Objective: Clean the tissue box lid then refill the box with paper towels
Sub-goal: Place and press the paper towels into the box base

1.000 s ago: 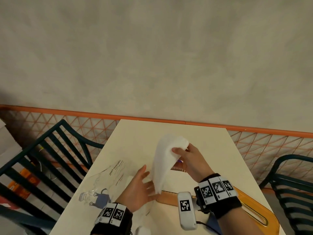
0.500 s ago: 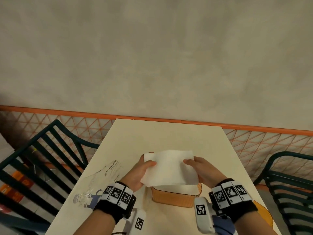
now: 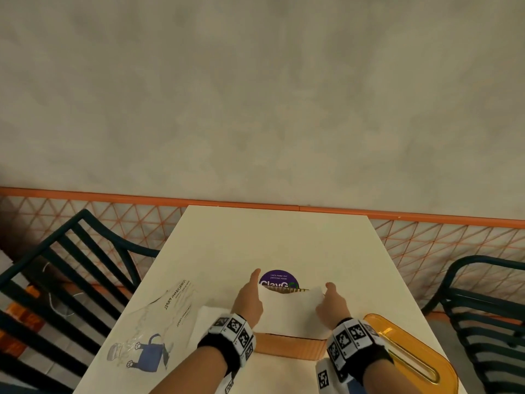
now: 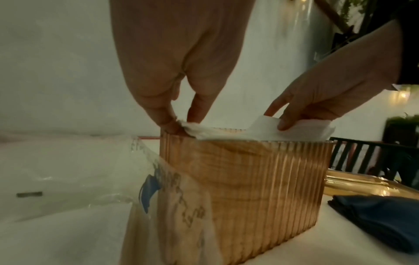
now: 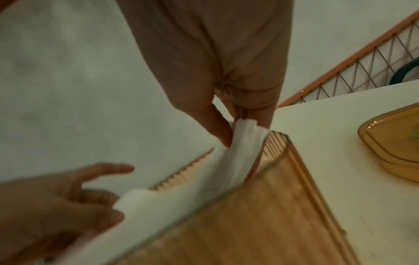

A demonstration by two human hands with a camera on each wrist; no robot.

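An amber ribbed tissue box (image 3: 289,346) stands open near the table's front edge. A folded stack of white paper towels (image 3: 287,308) lies across its open top, partly inside. My left hand (image 3: 250,302) pinches the stack's left end at the box's corner (image 4: 179,123), with the index finger pointing forward. My right hand (image 3: 331,305) pinches the right end (image 5: 244,129) between thumb and fingers. The amber lid (image 3: 409,348) with its long slot lies flat to the right of the box. The box's inside is hidden by the towels.
A clear plastic towel wrapper (image 3: 159,322) with a blue picture lies left of the box, beside more white towels (image 3: 207,317). A dark blue cloth (image 4: 381,218) lies in front of the lid. A purple sticker (image 3: 279,280) marks the table. Dark chairs (image 3: 56,280) stand on both sides.
My right hand held the towels upright; then both hands took them flat above the box. They have now moved down and the stack sits in the box's open top.
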